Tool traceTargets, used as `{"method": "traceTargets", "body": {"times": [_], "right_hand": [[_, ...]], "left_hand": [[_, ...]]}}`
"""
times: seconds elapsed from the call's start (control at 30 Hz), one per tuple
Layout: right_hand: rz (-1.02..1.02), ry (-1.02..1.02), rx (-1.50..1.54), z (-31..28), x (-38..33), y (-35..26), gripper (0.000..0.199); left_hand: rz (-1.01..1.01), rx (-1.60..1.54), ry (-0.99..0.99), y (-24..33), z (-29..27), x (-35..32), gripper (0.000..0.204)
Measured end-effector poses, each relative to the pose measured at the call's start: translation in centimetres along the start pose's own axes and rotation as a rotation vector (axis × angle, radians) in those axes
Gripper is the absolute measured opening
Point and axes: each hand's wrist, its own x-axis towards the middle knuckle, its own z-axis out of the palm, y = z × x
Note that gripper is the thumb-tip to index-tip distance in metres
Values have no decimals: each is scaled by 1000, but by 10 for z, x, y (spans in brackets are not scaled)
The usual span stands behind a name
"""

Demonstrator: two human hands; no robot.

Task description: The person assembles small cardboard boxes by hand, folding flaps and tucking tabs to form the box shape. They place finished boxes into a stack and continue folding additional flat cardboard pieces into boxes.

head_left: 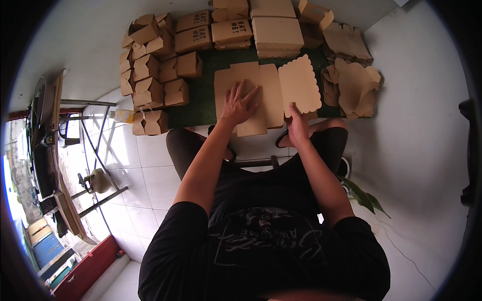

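A flat brown cardboard blank (270,100) lies on the green tabletop (196,114), toward 12 o'clock in the view. The left hand (242,104) rests palm down upon it, fingers spread, its grip wide and holding nothing. At 4 o'clock from the blank's middle, the right hand (297,126) has its grip closed, thumb uppermost, on the near edge of a scalloped panel (300,83). Surroundings: small folded boxes (148,93), 9 o'clock; stacked cartons (278,35), 1 o'clock.

Boxes (148,92) left of unfolded carton (271,95), cardboard pile (352,85) right.
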Motion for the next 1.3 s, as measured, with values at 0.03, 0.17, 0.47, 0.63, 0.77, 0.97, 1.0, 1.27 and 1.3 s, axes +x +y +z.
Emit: {"method": "traceTargets", "body": {"times": [0.03,0.17,0.47,0.63,0.77,0.97,1.0,1.27,1.3], "right_hand": [[-25,-53,39,0,2,2,48],[8,-113,39,5,8,13,49],[27,37,23,22,2,18,66],[70,46,111,21,0,18,70],[12,-53,117,16,5,24,62],[-195,-80,-175,23,2,31,52],[-259,-75,-244,26,0,31,51],[-412,-206,-459,38,-8,30,46],[-386,-217,-432,37,-6,31,46]], "left_hand": [[-3,22,-12,0,3,-1,73],[31,116,18,-2,11,-6,76],[-28,183,-164,3,-8,4,79],[-30,308,-188,6,-9,10,80],[72,164,28,1,-2,8,80],[57,180,-20,-2,-2,7,80],[58,178,-18,-1,-3,7,80],[65,187,1,-1,-4,7,80],[68,181,9,-2,-3,7,80]]}}
